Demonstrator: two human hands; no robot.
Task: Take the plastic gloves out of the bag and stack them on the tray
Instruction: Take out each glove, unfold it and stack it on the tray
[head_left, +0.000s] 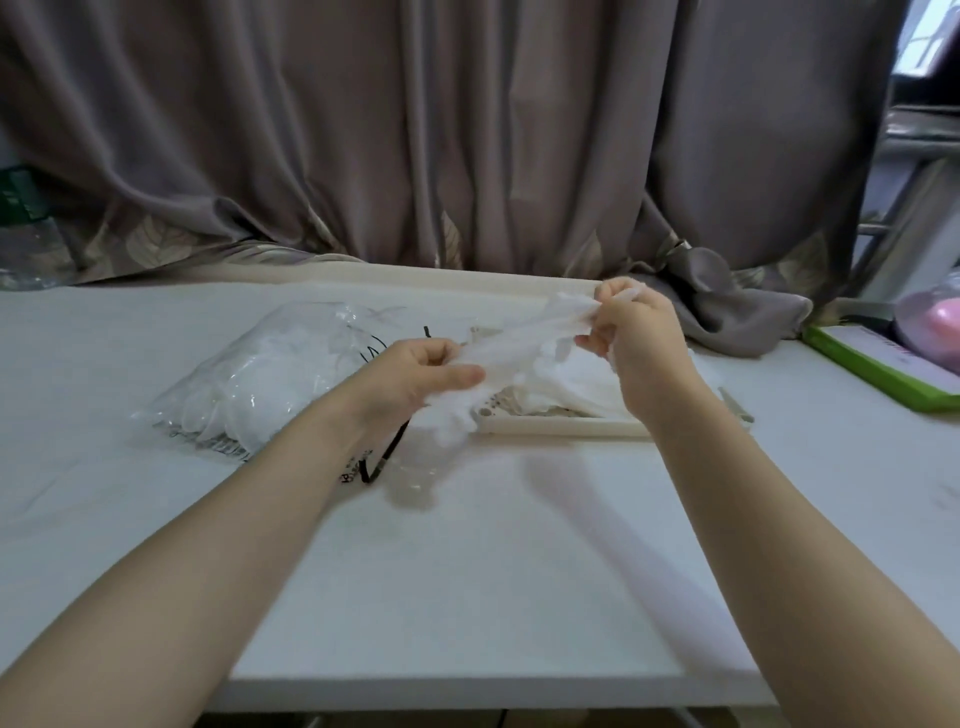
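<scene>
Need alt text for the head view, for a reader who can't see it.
Two bare hands, left hand and right hand, stretch one clear plastic glove above a white tray holding stacked gloves; the glove bag lies to the left.

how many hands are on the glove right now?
2. The left hand pinches the glove at its lower end; the right hand grips the upper end, above the tray.

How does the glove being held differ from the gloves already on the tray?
The held glove is in the air, stretched between the left hand and right hand; the stacked gloves lie on the tray. The held glove is a single one pulled long; the stacked gloves form a loose heap. Both are thin, translucent white plastic.
</scene>
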